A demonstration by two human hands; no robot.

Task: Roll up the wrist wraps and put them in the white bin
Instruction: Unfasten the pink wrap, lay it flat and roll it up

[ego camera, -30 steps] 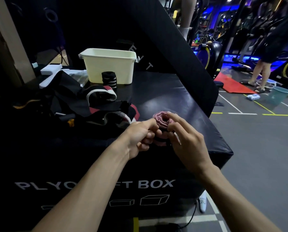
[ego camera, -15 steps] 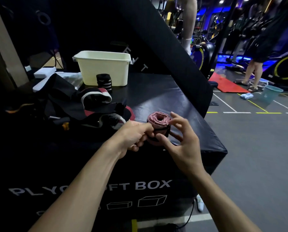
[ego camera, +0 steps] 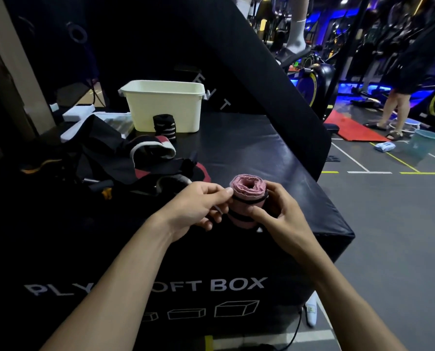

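A pink wrist wrap (ego camera: 248, 196), rolled into an upright coil with black bands round it, is held between both hands above the front of the black plyo box (ego camera: 274, 158). My left hand (ego camera: 198, 203) pinches its left side with thumb and fingers. My right hand (ego camera: 277, 211) curls round its right side, thumb across the front. The white bin (ego camera: 164, 107) stands at the back of the box. A rolled black wrap with white stripes (ego camera: 164, 127) stands upright right in front of the bin. Loose unrolled wraps (ego camera: 150, 150) in black, white and red lie left of my hands.
A heap of dark straps and gear (ego camera: 79, 163) covers the left of the box. A tall black pad (ego camera: 249, 79) leans behind it. To the right is gym floor with a person's legs (ego camera: 393, 110), a teal bucket (ego camera: 425, 145) and a red mat (ego camera: 350, 127).
The roll has turned more upright and tighter between my hands. My right hand's fingers have closed round its side, and black bands now show across the front.
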